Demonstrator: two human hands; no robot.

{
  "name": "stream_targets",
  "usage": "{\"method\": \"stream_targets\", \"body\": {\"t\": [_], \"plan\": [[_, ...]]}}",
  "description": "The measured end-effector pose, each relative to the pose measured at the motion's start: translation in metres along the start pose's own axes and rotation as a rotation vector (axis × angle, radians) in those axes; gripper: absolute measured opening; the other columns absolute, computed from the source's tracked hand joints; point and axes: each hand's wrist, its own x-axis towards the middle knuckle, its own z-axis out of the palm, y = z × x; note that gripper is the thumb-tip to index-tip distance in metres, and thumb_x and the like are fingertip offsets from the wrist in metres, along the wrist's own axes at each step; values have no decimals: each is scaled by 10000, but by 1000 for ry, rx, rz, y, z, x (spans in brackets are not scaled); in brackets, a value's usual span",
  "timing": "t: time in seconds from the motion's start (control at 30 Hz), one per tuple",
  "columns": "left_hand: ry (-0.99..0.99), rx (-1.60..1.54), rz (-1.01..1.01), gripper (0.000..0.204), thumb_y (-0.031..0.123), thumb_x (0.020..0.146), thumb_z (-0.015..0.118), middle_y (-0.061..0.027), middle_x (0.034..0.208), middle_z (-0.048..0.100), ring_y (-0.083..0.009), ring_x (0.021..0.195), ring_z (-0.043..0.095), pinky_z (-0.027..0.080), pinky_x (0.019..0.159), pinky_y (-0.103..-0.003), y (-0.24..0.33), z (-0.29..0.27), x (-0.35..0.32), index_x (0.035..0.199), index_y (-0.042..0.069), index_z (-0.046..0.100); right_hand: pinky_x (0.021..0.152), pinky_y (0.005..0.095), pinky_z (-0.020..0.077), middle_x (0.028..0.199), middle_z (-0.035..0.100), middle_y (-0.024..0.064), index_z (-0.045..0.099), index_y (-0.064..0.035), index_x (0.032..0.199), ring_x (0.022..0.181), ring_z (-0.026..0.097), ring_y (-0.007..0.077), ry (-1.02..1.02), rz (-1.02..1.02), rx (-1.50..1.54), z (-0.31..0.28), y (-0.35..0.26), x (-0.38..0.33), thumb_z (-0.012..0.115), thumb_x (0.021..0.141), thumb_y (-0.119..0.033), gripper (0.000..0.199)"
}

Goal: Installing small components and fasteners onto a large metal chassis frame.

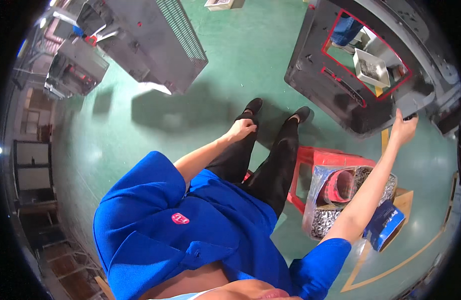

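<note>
My left hand (243, 129) is held over my left knee, its fingers curled closed. Whether anything small is inside it is hidden. My right arm stretches out to the right. There my right hand (404, 128) grips the lower edge of a large dark grey panel (310, 80), thumb up against it. The panel has a rectangular opening edged in red and a narrow red-edged slot below that opening. Through the opening show a white tray of small parts (371, 70) and part of another person's blue clothing (346, 30).
Beside my right leg a red stool (320, 157) carries an open box of small metal parts (323, 222) with a red roll-shaped container (339, 185) in it. A blue box (385, 225) lies beside it. Grey panels (145, 45) hang at the upper left above the green floor (210, 90).
</note>
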Motion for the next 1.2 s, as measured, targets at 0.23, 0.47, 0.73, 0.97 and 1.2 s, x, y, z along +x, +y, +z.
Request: {"method": "stream_targets", "body": {"t": [0.23, 0.47, 0.73, 0.97, 1.2], "plan": [[-26, 811, 169, 407, 400, 859, 547, -199, 714, 629, -380, 706, 630, 515, 603, -459, -20, -19, -28, 888, -5, 524, 826, 295, 465, 1141, 586, 188, 448, 25, 1263, 924, 612, 207, -163, 138, 514, -28, 28, -12, 766, 734, -237, 670], [-410, 533, 274, 250, 240, 821, 518, -190, 776, 624, -364, 756, 613, 486, 682, -442, -7, -31, -46, 749, 14, 596, 583, 203, 425, 842, 649, 41, 641, 13, 991, 710, 578, 76, -429, 286, 627, -93, 121, -97, 659, 800, -55, 203], [-635, 336, 324, 250, 240, 808, 547, -182, 665, 569, -336, 647, 577, 444, 609, -418, 57, -43, -111, 704, 14, 572, 894, 437, 431, 1207, 507, 247, 537, -38, 1174, 1100, 505, 392, -715, -59, -140, -91, 144, -186, 627, 825, -223, 405], [-660, -540, -201, 314, 244, 947, 476, 29, 536, 333, -53, 460, 322, 239, 397, -224, 114, -44, -142, 689, 65, 473, 852, 478, 439, 1104, 509, 283, 474, 5, 1181, 1020, 509, 438, -904, -237, -278, -77, 145, -194, 576, 843, -204, 411], [-782, -1545, -513, 239, 212, 965, 429, 36, 661, 376, -38, 538, 346, 252, 377, -157, 130, -21, -153, 792, 55, 480, 843, 454, 454, 1054, 533, 278, 405, 54, 1215, 970, 541, 419, -970, -394, -338, -51, 196, -199, 583, 770, -72, 496]]}}
